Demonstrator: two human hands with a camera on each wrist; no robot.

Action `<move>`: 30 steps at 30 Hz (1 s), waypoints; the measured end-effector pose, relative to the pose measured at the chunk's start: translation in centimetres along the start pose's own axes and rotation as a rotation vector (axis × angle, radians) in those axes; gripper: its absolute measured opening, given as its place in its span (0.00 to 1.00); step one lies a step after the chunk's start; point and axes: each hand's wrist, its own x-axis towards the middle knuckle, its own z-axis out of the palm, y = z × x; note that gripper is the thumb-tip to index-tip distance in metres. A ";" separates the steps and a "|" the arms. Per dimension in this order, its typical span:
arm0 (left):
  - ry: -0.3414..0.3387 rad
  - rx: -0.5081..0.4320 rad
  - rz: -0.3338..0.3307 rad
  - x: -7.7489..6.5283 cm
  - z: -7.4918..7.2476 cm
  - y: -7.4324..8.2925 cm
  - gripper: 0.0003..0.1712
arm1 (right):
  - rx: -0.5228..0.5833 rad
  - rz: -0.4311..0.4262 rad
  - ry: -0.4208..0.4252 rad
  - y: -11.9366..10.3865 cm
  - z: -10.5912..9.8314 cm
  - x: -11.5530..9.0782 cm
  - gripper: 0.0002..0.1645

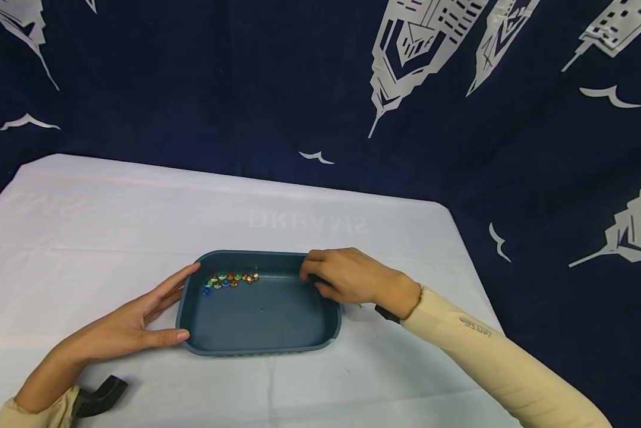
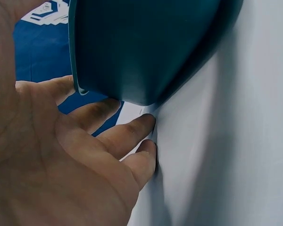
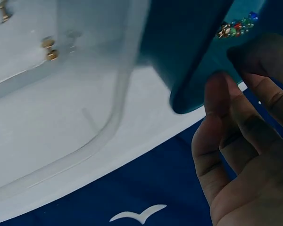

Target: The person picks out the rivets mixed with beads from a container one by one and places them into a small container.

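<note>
A dark teal tray [image 1: 261, 330] lies on the white cloth. Near its back left, glass beads [image 1: 224, 279] in several colours form a row, with small gold pieces [image 1: 253, 277] at the row's right end. My left hand [image 1: 133, 324] spreads around the tray's left end, thumb at the front corner, fingers along the outer wall; in the left wrist view those fingers [image 2: 132, 136] touch or nearly touch the wall. Above the tray's back right corner hovers my right hand [image 1: 347, 276], fingers bent loosely. A gap separates thumb and fingertips in the right wrist view, with nothing visible between.
Beside the tray's right end is a clear plastic container [image 3: 118, 108], mostly hidden under my right wrist in the head view. Small brass studs [image 3: 49, 48] show in it. A navy curtain [image 1: 218, 89] with white building shapes hangs behind the white-covered table [image 1: 138, 208].
</note>
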 end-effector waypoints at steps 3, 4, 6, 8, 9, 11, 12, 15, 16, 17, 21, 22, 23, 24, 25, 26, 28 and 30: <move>0.000 -0.010 -0.006 0.0 0.1 0.0 0.55 | -0.009 -0.002 -0.020 -0.4 0.1 0.7 0.14; -0.001 -0.011 -0.007 0.0 0.1 0.0 0.55 | -0.008 -0.001 -0.026 -0.5 0.1 0.9 0.15; -0.003 -0.012 -0.009 0.0 0.1 0.0 0.55 | -0.004 0.001 -0.035 -0.6 0.1 1.2 0.15; -0.004 -0.014 -0.005 0.0 0.1 0.0 0.55 | 0.001 0.004 -0.046 -0.8 0.2 1.5 0.16; -0.004 -0.014 -0.003 0.0 0.1 0.0 0.55 | 0.003 0.004 -0.051 -0.9 0.2 1.7 0.16; -0.005 -0.016 0.000 0.0 0.0 0.0 0.55 | 0.003 0.002 -0.063 -1.0 0.2 2.1 0.17; -0.004 -0.015 0.002 0.0 0.0 0.0 0.56 | 0.004 0.000 -0.070 -1.0 0.2 2.3 0.17; -0.002 -0.004 0.001 0.0 0.1 0.0 0.56 | 0.002 -0.007 -0.086 -1.1 0.4 2.9 0.18; 0.000 -0.002 -0.001 0.0 0.1 0.0 0.56 | -0.001 -0.012 -0.089 -1.2 0.4 3.1 0.18; 0.000 -0.001 -0.001 0.0 0.1 0.0 0.56 | -0.004 -0.017 -0.093 -1.3 0.5 3.3 0.18; 0.000 -0.002 0.003 0.0 0.1 0.0 0.56 | -0.016 -0.032 -0.115 -1.6 0.5 4.2 0.18; -0.001 -0.002 0.004 0.0 0.1 0.0 0.56 | -0.016 -0.033 -0.122 -1.7 0.5 4.3 0.19; -0.001 0.000 0.006 0.0 0.1 0.0 0.56 | -0.015 -0.034 -0.129 -1.8 0.5 4.5 0.19; -0.002 0.001 0.009 0.0 0.0 0.0 0.56 | -0.015 -0.035 -0.134 -1.9 0.4 4.7 0.19; -0.003 0.001 0.011 0.0 0.0 0.0 0.56 | -0.015 -0.036 -0.139 -2.0 0.4 4.9 0.20; -0.003 0.003 0.011 0.0 0.0 0.0 0.56 | -0.017 -0.039 -0.141 -2.1 0.4 5.1 0.20; -0.004 0.004 0.011 0.0 0.0 0.0 0.56 | -0.021 -0.043 -0.148 -2.2 0.4 5.5 0.21; -0.006 0.003 0.012 0.0 0.0 0.0 0.56 | -0.026 -0.049 -0.155 -2.4 0.4 5.9 0.22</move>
